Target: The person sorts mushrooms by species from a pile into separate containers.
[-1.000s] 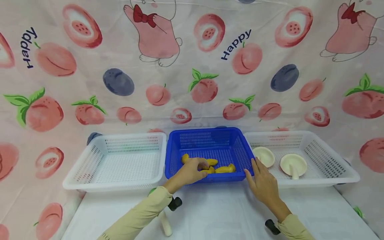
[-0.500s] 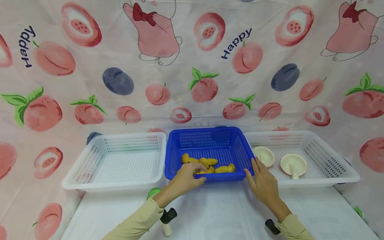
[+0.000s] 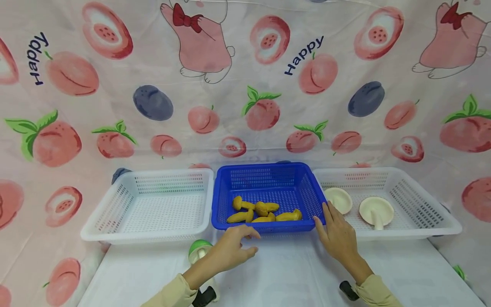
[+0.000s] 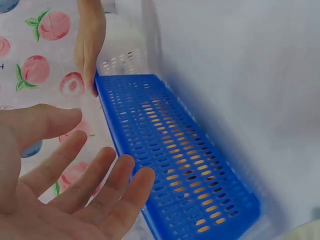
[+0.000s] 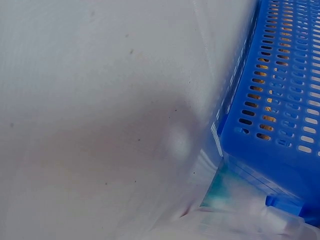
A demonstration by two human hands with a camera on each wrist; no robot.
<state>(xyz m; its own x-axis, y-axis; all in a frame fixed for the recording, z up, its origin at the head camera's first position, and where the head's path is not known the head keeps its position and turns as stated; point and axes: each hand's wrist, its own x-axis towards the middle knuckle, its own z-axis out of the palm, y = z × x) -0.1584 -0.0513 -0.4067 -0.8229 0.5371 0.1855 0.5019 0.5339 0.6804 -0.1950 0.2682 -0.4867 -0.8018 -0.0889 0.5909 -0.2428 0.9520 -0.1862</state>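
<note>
My left hand [image 3: 231,250] hovers over the white table just in front of the blue basket [image 3: 268,227], fingers spread and slightly bent, holding nothing. In the left wrist view its bare palm side and fingertips [image 4: 145,175] show beside the basket wall. Several yellow toy mushrooms [image 3: 289,215] lie inside the blue basket, toward its front. My right hand [image 3: 339,233] rests on the basket's front right corner, with fairly straight fingers along the right rim and the thumb at the front. Beside my left wrist lies a green-capped mushroom [image 3: 199,249] with a pale stem, partly hidden by the forearm.
Left of the blue basket stands a white basket [image 3: 145,236] with nothing visible in it. To the right, another white basket [image 3: 406,233] holds two cream-coloured mushrooms [image 3: 376,211]. A fruit-printed cloth [image 3: 264,149] hangs behind, and white cloth [image 3: 291,277] covers the table.
My left hand has drawn back from among the yellow mushrooms, out of the blue basket toward me, and its fingers have spread. The right hand has stayed at the corner.
</note>
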